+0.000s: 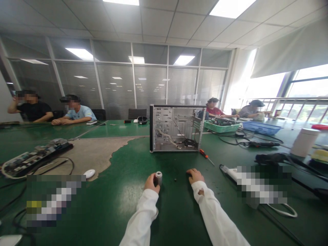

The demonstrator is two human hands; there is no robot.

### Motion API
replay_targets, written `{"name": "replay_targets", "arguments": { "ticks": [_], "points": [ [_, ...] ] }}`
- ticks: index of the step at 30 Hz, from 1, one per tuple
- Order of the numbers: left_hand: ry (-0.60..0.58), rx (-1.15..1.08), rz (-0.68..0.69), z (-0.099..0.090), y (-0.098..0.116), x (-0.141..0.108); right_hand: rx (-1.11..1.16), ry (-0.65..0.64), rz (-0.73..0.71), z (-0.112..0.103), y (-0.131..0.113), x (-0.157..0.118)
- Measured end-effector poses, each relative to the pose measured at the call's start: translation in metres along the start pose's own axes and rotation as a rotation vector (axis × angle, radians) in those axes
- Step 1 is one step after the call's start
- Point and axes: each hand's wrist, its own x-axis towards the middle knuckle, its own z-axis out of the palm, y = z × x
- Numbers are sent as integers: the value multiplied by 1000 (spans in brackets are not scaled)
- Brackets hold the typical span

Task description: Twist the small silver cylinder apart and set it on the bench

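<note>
My left hand (151, 183) is wrapped round the side of a small silver cylinder (159, 178) standing upright on the green table. Its top has dark marks that I cannot make out. My right hand (195, 175) rests on the tabletop with its fingers stretched forward and holds nothing. Between both hands lies a tiny dark piece (175, 179), too small to name. Beyond them an open computer case (176, 128) stands upright, its metal inside and loose cables showing. A screwdriver (207, 156) with an orange-red handle lies by the case's right corner.
Power strips (256, 186) and cables lie to the right, near a white cylindrical container (303, 142). Green (222, 127) and blue baskets (262, 128) stand farther back. On the left are circuit boards (38, 155) and a white mouse (89, 174). Several people sit around the far edges.
</note>
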Motion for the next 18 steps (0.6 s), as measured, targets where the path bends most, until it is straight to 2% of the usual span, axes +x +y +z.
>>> {"name": "replay_targets", "arguments": {
  "ticks": [3, 7, 9, 11, 14, 18],
  "points": [
    [10, -92, -13, 0, -1, 0, 75, 52, -69, -3, -9, -8],
    [-18, -237, -10, 0, 0, -1, 417, 156, -436, -8, -40, -28],
    [-80, -304, 19, -1, 4, -5, 498, 139, -573, -10, -58, -41],
    [-187, -384, 75, -2, 10, -9, 470, 107, -659, -11, -72, -52],
    [-306, -465, 139, -3, 17, -15, 369, 63, -710, -14, -80, -60],
    [-295, -483, 104, 2, 17, -14, 263, 40, -640, -23, -65, -60]
  ]
}}
